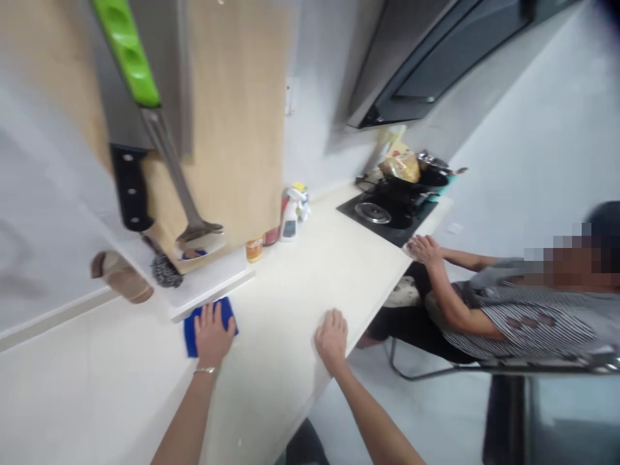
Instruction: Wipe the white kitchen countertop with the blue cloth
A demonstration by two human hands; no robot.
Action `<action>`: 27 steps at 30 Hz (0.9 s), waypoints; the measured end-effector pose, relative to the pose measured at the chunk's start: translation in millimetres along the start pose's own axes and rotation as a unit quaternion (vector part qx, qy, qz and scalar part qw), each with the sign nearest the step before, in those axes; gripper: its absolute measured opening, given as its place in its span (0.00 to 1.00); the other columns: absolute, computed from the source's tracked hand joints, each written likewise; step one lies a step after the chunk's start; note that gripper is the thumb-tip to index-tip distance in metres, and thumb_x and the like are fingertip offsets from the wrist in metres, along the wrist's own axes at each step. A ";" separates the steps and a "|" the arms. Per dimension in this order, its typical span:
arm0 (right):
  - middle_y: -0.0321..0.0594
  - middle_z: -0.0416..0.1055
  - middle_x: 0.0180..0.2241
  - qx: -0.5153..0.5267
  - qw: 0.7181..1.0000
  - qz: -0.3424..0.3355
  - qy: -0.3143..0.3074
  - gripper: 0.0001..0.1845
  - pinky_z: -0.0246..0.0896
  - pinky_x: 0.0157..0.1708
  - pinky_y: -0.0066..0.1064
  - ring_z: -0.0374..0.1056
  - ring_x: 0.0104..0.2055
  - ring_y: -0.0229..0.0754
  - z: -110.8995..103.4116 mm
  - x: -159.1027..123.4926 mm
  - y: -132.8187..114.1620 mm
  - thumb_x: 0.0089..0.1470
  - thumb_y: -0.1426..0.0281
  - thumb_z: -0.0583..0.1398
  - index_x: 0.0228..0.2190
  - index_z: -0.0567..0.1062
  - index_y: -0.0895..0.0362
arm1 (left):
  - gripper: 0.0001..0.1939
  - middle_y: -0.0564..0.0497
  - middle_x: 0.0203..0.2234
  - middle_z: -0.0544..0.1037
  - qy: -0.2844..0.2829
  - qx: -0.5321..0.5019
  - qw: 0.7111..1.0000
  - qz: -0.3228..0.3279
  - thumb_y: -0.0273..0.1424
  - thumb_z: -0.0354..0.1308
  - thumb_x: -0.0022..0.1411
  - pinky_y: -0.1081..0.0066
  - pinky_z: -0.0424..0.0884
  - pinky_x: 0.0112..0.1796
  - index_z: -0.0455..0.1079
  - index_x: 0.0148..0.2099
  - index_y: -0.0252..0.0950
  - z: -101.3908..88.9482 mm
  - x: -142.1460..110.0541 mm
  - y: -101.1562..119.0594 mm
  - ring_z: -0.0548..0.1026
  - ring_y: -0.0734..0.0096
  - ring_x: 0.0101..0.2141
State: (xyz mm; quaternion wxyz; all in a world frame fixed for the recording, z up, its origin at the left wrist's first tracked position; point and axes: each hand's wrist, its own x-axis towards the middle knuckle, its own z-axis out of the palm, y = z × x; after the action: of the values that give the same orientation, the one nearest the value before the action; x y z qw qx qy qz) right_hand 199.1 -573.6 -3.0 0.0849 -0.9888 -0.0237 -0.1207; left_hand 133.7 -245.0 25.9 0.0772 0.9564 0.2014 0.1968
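Observation:
My left hand [213, 334] lies flat with fingers spread on a blue cloth [191, 329], pressing it against the cream countertop [300, 284] beside a raised white ledge. My right hand [332, 337] rests near the counter's front edge with fingers curled down, nothing visible in it. A bracelet sits on my left wrist.
A cleaver, a green-handled spatula and a wooden board [232, 129] hang on the wall. A steel scourer [166, 271], jars and a spray bottle [290, 216] stand along the back. A stove [387, 213] with a pan sits under the hood. Another person [508, 310] sits at the counter's edge, hand on it.

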 end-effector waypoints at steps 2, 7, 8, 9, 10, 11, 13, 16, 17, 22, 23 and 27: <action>0.61 0.57 0.65 -0.004 1.000 0.007 -0.008 0.31 0.40 0.68 0.49 0.46 0.70 0.58 -2.4 2.4 -1.3 0.58 0.72 0.49 0.61 0.64 0.72 | 0.33 0.30 0.66 0.61 0.012 0.014 1.000 -0.016 0.40 0.43 0.70 0.40 0.44 0.65 0.60 0.67 0.22 -3.8 -4.4 -7.1 0.52 0.41 0.68; 0.61 0.55 0.66 -0.001 1.000 0.009 -0.015 0.32 0.37 0.69 0.50 0.44 0.71 0.59 -4.7 4.7 -2.7 0.59 0.71 0.49 0.62 0.62 0.72 | 0.35 0.27 0.65 0.60 0.006 0.029 0.999 -0.043 0.42 0.40 0.69 0.35 0.47 0.62 0.61 0.66 0.19 -17.6 -21.4 -10.0 0.44 0.30 0.68; 0.61 0.54 0.67 0.002 1.000 0.011 -0.019 0.32 0.37 0.69 0.50 0.44 0.71 0.60 -5.1 5.3 -2.9 0.59 0.71 0.49 0.62 0.62 0.72 | 0.35 0.27 0.65 0.60 0.011 0.027 0.999 -0.039 0.42 0.39 0.69 0.34 0.47 0.62 0.60 0.66 0.19 -20.0 -26.5 -7.9 0.44 0.30 0.68; 0.62 0.54 0.67 0.006 1.000 0.012 -0.024 0.32 0.36 0.69 0.51 0.44 0.71 0.60 -5.4 6.1 -3.0 0.59 0.71 0.49 0.62 0.62 0.72 | 0.36 0.26 0.65 0.59 0.020 0.025 0.999 -0.036 0.42 0.38 0.69 0.34 0.47 0.62 0.60 0.67 0.19 -21.9 -32.2 -4.8 0.44 0.30 0.68; 0.62 0.54 0.67 0.011 0.999 0.013 -0.028 0.32 0.36 0.69 0.51 0.43 0.71 0.60 -5.4 7.0 -3.0 0.59 0.71 0.50 0.62 0.62 0.72 | 0.36 0.26 0.66 0.58 0.028 0.022 0.999 -0.032 0.42 0.38 0.69 0.34 0.47 0.62 0.59 0.67 0.19 -23.3 -38.3 -0.7 0.43 0.30 0.69; 0.62 0.53 0.67 0.017 0.999 0.013 -0.031 0.32 0.36 0.69 0.52 0.43 0.72 0.60 -5.2 7.9 -2.8 0.59 0.70 0.50 0.62 0.62 0.73 | 0.36 0.26 0.67 0.57 0.035 0.019 0.999 -0.029 0.42 0.38 0.69 0.33 0.47 0.62 0.57 0.68 0.19 -24.0 -44.6 4.3 0.43 0.31 0.69; 0.63 0.51 0.68 0.030 0.999 0.011 -0.034 0.33 0.36 0.69 0.52 0.41 0.72 0.60 -3.9 9.5 -2.3 0.59 0.70 0.50 0.63 0.61 0.73 | 0.36 0.26 0.67 0.55 0.044 0.013 0.999 -0.020 0.42 0.40 0.69 0.32 0.48 0.61 0.55 0.69 0.20 -22.9 -57.0 17.8 0.42 0.31 0.69; 0.63 0.50 0.68 0.049 0.998 0.014 -0.035 0.33 0.34 0.69 0.52 0.40 0.72 0.60 -0.7 10.5 -1.5 0.60 0.69 0.51 0.63 0.61 0.73 | 0.36 0.25 0.68 0.54 0.056 0.001 0.998 -0.009 0.41 0.42 0.68 0.29 0.48 0.60 0.53 0.70 0.20 -13.3 -70.1 46.4 0.41 0.30 0.69; 0.63 0.50 0.68 0.057 0.998 0.014 -0.034 0.33 0.34 0.70 0.53 0.40 0.72 0.60 0.5 10.5 -1.3 0.59 0.69 0.51 0.63 0.61 0.73 | 0.36 0.26 0.68 0.54 0.060 -0.006 0.998 -0.002 0.41 0.42 0.68 0.29 0.48 0.60 0.53 0.70 0.20 -8.1 -72.0 58.1 0.40 0.31 0.69; 0.63 0.50 0.68 0.124 0.992 0.004 -0.023 0.36 0.36 0.70 0.53 0.40 0.72 0.60 6.0 10.3 5.0 0.56 0.69 0.55 0.63 0.61 0.72 | 0.33 0.26 0.67 0.58 0.038 -0.034 0.996 0.071 0.39 0.44 0.68 0.32 0.49 0.62 0.59 0.67 0.20 22.7 -61.1 133.2 0.42 0.33 0.69; 0.61 0.51 0.68 0.143 0.990 0.000 -0.015 0.36 0.38 0.70 0.53 0.41 0.72 0.59 7.0 10.7 8.3 0.55 0.70 0.55 0.63 0.61 0.70 | 0.33 0.26 0.66 0.59 0.032 -0.033 0.996 0.081 0.39 0.44 0.68 0.33 0.50 0.62 0.60 0.66 0.20 28.1 -56.2 151.2 0.43 0.32 0.69; 0.56 0.58 0.66 0.210 0.978 -0.012 0.001 0.35 0.46 0.68 0.54 0.48 0.70 0.56 8.5 14.8 26.0 0.46 0.76 0.56 0.58 0.69 0.65 | 0.32 0.26 0.65 0.61 -0.023 -0.035 0.994 0.101 0.36 0.49 0.66 0.35 0.50 0.62 0.63 0.65 0.19 44.9 -35.4 218.5 0.48 0.32 0.68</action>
State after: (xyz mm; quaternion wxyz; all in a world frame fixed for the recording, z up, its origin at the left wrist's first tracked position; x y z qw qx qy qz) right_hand 217.2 -597.3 -11.8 0.2887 -0.9486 -0.0606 -0.1146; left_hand 199.8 -460.9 22.3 0.0952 0.9728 0.0945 0.1890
